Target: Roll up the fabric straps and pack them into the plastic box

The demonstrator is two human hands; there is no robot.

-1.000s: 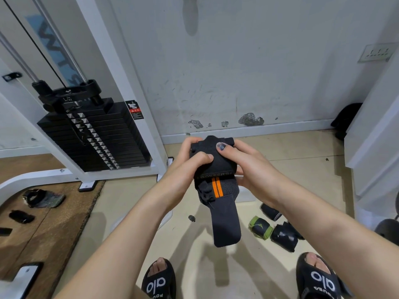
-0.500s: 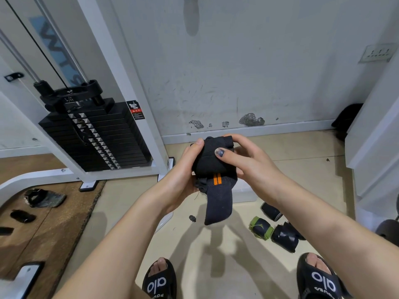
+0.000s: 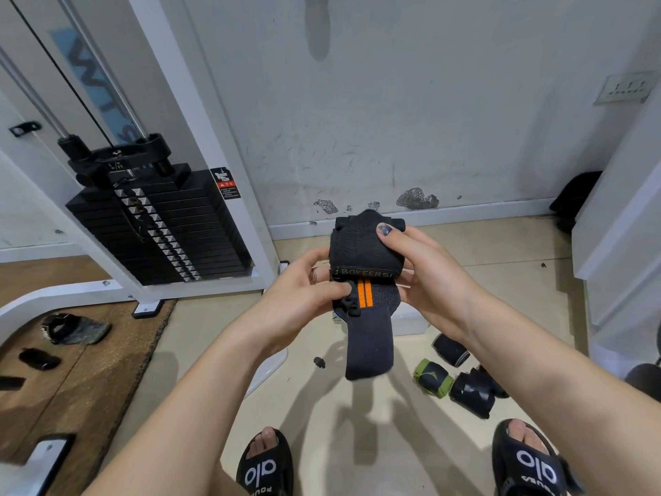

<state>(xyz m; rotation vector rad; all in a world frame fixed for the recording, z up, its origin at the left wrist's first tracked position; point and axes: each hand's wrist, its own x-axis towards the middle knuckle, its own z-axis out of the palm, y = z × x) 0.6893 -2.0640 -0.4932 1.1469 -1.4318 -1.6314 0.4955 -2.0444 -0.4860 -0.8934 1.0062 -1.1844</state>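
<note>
Fabric strap [image 3: 365, 259], black with a twin orange stripe, sits between my two hands at chest height above the floor, partly wound into a fat roll with its loose tail hanging down toward my sandals. My right hand [image 3: 425, 277] is curled around the roll from the right, thumb lying over the top of it; my left hand [image 3: 304, 291] pinches the strap from the left, just where the tail leaves the roll, with the thumb near the orange stripe. I judge this one about two-thirds rolled: the tail has yet to be wound in and fastened. On the floor to my right lie three finished-looking rolls: a green-edged roll [image 3: 431, 378], a black roll [image 3: 472, 390] touching it, and a striped-end roll [image 3: 450, 349] just behind. None of them is in the box. The plastic box [image 3: 407, 318] is mostly hidden behind my hands and the strap; only a pale corner shows, and I cannot tell what is inside. More loose straps [image 3: 71, 329] lie on the brown mat to my left, so much rolling and all the visible packing remain.
</note>
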